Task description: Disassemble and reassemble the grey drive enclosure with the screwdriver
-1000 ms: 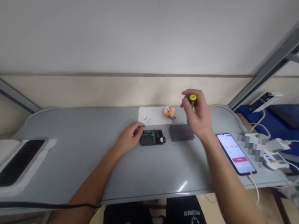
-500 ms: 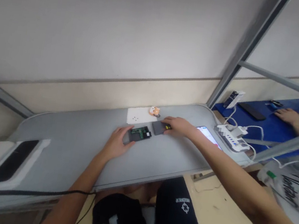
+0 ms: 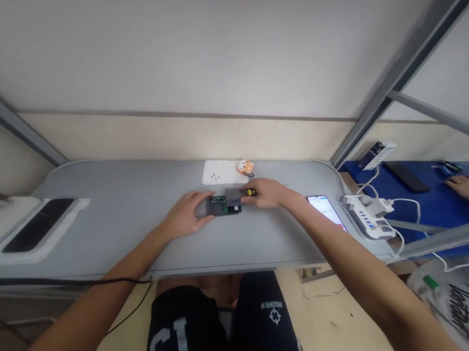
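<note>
A small dark case with a green circuit board (image 3: pixel 216 200) lies on the grey table, its left end between the thumb and fingers of my left hand (image 3: pixel 186 213). My right hand (image 3: pixel 269 194) grips a dark grey cover plate (image 3: pixel 233 197) and lowers over the board's right part, leaving some green showing at the left. Tucked in the same hand is a yellow-and-black screwdriver (image 3: pixel 251 192); its tip is hidden. Just behind the case, several tiny dark screws (image 3: pixel 215 176) rest on a white sheet (image 3: pixel 227 170).
An orange-and-white toy figure (image 3: pixel 244 167) sits on the sheet. To the right are a lit phone (image 3: pixel 327 210) and a power strip (image 3: pixel 368 217) with cables. A black phone (image 3: pixel 38 224) lies left. Another person's hand (image 3: pixel 468 187) rests on a blue table (image 3: pixel 435 201).
My right hand has moved left with the cover plate, from beside the case to over its circuit board. My left hand stays on the case. The view has shifted slightly.
</note>
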{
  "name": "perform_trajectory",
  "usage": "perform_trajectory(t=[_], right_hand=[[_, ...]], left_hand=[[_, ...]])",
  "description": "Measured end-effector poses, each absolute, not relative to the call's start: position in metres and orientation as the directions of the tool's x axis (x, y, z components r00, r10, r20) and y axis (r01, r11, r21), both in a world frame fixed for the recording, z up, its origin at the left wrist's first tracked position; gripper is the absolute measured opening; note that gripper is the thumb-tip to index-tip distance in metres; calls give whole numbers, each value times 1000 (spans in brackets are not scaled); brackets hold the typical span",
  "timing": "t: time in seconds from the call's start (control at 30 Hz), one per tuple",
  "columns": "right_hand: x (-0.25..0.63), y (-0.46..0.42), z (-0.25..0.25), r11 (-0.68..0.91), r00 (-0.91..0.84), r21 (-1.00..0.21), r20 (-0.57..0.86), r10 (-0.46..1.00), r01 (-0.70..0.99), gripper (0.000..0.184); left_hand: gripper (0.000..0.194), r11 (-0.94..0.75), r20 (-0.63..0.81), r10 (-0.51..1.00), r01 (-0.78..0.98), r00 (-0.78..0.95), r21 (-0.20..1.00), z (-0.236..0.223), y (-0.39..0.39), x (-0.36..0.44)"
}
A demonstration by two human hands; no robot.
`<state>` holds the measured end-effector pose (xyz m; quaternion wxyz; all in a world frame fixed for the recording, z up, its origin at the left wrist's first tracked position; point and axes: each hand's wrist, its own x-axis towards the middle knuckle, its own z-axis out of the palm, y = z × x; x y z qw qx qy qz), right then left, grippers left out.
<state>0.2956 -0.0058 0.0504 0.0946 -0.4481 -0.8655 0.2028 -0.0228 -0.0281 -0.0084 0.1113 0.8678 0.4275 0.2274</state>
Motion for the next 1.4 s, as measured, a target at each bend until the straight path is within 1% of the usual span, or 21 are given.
perform_trajectory(t=[0.07,0.2,0.3,0.5,0.6,0.67,0.73,0.77,0.8,0.83,0.87,0.93,0.97,1.0,1.03,1.07,1.1,1.17,1.23,1.3,1.4], right_hand=[[283,-9,50,554,-613,-419,-6,790,719,48],[267,-20,45,600,-624,-275,0,782,752,55],[260,-28,39,618,-625,-197,29,780,762,57],[248,-37,26,617,-611,-184,91,786,765,64],[244,-43,18,592,-574,-190,144,806,783,66],[240,-45,16,596,-558,-224,213,802,771,62],[237,-43,19,603,-502,-303,351,790,738,44],[235,-41,23,600,-430,-369,448,784,710,34],[235,-37,28,590,-314,-453,547,776,668,29],[235,-32,33,577,-158,-545,629,761,608,31],[237,-26,38,563,21,-636,672,740,527,37],[241,-10,41,522,344,-781,621,704,343,48],[243,-2,39,485,422,-838,546,724,252,56],[244,6,35,409,463,-905,413,784,116,68],[244,14,28,311,434,-950,268,860,-31,78],[243,20,19,212,394,-966,138,909,-151,83],[241,24,10,137,366,-967,50,929,-216,83],[235,26,-6,110,354,-969,25,935,-222,80],[229,23,-17,127,319,-976,65,946,-177,76],[226,20,-23,154,287,-983,121,950,-98,71],[225,18,-25,150,263,-987,132,956,-50,68]], left_hand=[[66,-596,298,803,702,516,390,-9,-29,-23],[70,-580,287,815,707,504,405,-10,-29,-22],[78,-552,257,833,716,489,427,-13,-28,-22],[93,-511,227,858,721,461,468,-19,-25,-22],[90,-545,255,837,704,484,455,-18,-24,-22],[81,-592,289,806,680,517,432,-17,-25,-21],[71,-629,323,778,653,539,422,-16,-26,-20],[68,-638,339,770,643,541,423,-15,-27,-20],[66,-640,351,768,639,536,426,-15,-27,-20],[65,-638,356,770,638,529,432,-16,-28,-20],[64,-635,356,773,636,526,438,-16,-28,-20],[64,-624,348,781,637,518,452,-16,-29,-20],[64,-620,344,785,638,516,458,-15,-29,-21],[64,-618,343,786,638,515,460,-15,-30,-21],[64,-620,347,785,638,513,457,-15,-31,-21],[63,-623,357,783,639,510,451,-15,-32,-21],[61,-629,372,778,638,507,444,-15,-33,-21],[54,-649,412,760,627,503,431,-15,-34,-23],[47,-675,444,736,603,510,426,-16,-34,-25],[41,-678,446,734,589,512,439,-17,-32,-28],[32,-653,425,757,589,496,476,-14,-25,-31]])
